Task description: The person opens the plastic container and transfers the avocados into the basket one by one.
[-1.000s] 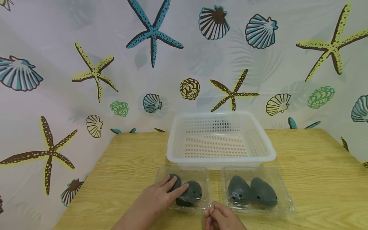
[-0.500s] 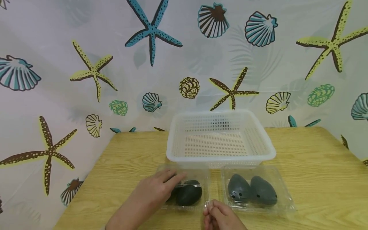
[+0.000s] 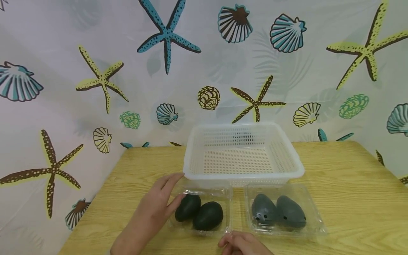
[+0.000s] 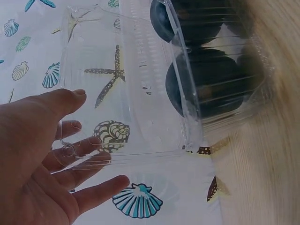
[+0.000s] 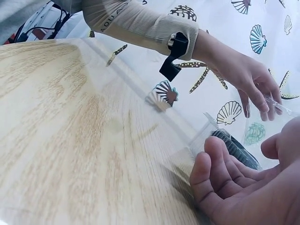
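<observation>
In the head view a clear plastic clamshell box holds two dark green, egg-shaped fruits that look like avocados. Its transparent lid is raised, as the left wrist view shows. My left hand is at that lid, thumb on one side and fingers seen through the plastic, loosely spread. My right hand lies by the box's front right corner. In the right wrist view its fingers are loosely bent, with a gap to the thumb. Whether it touches the box is hard to tell.
A second closed clamshell box with two similar dark green fruits lies to the right. Behind both boxes stands a white perforated basket on the wooden table. A curtain printed with starfish and shells hangs behind.
The left box's lid has swung up and back, uncovering its two fruits. My left hand moved back and left with it. My right hand has loosened from the box's front corner.
</observation>
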`<state>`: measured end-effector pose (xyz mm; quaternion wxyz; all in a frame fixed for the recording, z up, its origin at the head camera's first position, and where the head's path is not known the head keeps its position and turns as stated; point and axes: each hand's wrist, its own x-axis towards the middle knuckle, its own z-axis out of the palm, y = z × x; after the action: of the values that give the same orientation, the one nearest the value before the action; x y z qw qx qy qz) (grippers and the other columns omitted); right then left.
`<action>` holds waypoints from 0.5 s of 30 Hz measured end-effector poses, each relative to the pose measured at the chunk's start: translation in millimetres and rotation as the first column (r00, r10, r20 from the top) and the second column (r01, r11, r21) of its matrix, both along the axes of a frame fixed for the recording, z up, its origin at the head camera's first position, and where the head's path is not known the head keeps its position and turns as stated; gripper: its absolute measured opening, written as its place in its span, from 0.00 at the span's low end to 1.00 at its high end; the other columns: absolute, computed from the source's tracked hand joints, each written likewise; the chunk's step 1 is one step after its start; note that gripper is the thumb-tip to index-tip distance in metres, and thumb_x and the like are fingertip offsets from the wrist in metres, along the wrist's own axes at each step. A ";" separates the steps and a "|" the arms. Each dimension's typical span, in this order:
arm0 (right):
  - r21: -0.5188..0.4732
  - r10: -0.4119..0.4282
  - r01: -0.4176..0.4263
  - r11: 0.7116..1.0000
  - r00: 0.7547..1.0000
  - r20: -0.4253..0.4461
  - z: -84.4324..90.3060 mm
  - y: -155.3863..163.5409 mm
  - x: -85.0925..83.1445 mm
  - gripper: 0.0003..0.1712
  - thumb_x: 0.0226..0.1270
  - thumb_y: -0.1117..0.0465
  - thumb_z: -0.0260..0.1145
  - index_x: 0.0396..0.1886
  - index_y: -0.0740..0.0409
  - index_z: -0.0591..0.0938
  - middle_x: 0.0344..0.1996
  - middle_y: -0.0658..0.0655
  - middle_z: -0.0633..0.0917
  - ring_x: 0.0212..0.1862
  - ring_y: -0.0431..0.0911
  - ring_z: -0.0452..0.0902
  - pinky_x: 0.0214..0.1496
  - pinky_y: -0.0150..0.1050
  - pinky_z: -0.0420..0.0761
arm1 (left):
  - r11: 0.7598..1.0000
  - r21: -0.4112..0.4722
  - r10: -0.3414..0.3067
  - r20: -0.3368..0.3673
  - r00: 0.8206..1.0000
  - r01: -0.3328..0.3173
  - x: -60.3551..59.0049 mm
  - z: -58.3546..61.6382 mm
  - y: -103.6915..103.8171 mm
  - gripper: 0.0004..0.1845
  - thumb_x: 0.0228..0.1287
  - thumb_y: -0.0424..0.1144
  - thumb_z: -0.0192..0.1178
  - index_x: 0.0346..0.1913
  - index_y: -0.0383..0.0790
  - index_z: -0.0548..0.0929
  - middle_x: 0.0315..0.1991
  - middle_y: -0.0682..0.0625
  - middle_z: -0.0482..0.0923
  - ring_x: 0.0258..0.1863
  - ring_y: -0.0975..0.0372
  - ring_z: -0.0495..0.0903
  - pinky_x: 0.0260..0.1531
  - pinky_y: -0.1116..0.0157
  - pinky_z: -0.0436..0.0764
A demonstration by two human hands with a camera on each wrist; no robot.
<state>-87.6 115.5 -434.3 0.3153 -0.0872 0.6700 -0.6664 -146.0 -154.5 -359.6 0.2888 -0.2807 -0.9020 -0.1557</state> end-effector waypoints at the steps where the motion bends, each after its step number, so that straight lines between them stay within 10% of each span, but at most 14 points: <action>1: 0.016 0.004 -0.004 1.000 1.000 -0.007 0.2 0.2 0.0 0.27 0.78 0.52 0.46 0.48 0.72 0.80 0.30 0.49 0.85 0.33 0.40 0.80 0.41 0.33 0.81 | 1.000 0.015 0.021 0.022 1.000 -0.022 0.1 -0.3 -1.1 0.31 0.56 0.41 0.74 0.63 0.40 0.76 0.54 0.44 0.80 0.55 0.55 0.81 0.48 0.62 0.86; 6: 0.064 0.088 -0.087 0.994 0.996 -0.005 -4.0 5.5 -5.6 0.27 0.77 0.51 0.45 0.47 0.67 0.83 0.36 0.54 0.88 0.37 0.41 0.82 0.45 0.36 0.83 | 0.987 0.072 0.126 0.226 0.966 -0.146 0.5 -0.9 -5.0 0.36 0.60 0.50 0.70 0.67 0.37 0.71 0.58 0.43 0.78 0.57 0.52 0.81 0.53 0.54 0.83; 15: -0.109 0.259 -0.281 0.954 0.949 -0.180 12.3 16.0 -8.0 0.27 0.81 0.52 0.45 0.51 0.73 0.79 0.42 0.55 0.85 0.39 0.37 0.81 0.43 0.29 0.81 | 0.908 0.301 0.033 0.641 0.767 -0.291 -4.7 -7.4 -5.3 0.39 0.68 0.58 0.59 0.73 0.38 0.62 0.64 0.44 0.75 0.62 0.50 0.77 0.51 0.54 0.84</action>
<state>-95.6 131.5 -422.0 0.3410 -0.2534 0.6294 -0.6507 -150.6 -159.7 -367.0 0.0363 -0.0707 -0.9189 -0.3865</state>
